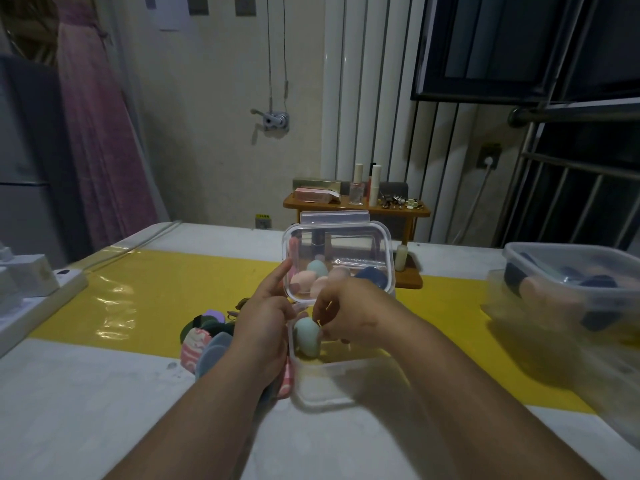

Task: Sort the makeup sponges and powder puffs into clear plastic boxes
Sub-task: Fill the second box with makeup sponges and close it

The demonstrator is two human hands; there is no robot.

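A clear plastic box [329, 382] sits on the table in front of me. A mint-green makeup sponge [305, 337] lies inside it at the far left. My right hand [349, 317] reaches into the box, fingers curled against that sponge. My left hand [263, 327] holds the left edge of a clear lid [346, 247], which stands tilted up behind the box. Through the lid I see pink, mint and dark blue sponges [313, 278]. A pile of flat powder puffs [204, 344] lies left of the box, partly hidden by my left forearm.
A second clear box [519, 252] with dark blue and peach sponges stands at the right edge on the yellow mat [156, 296]. A small wooden shelf [356, 209] with cosmetics stands behind the lid. White boxes [24, 289] sit at the far left.
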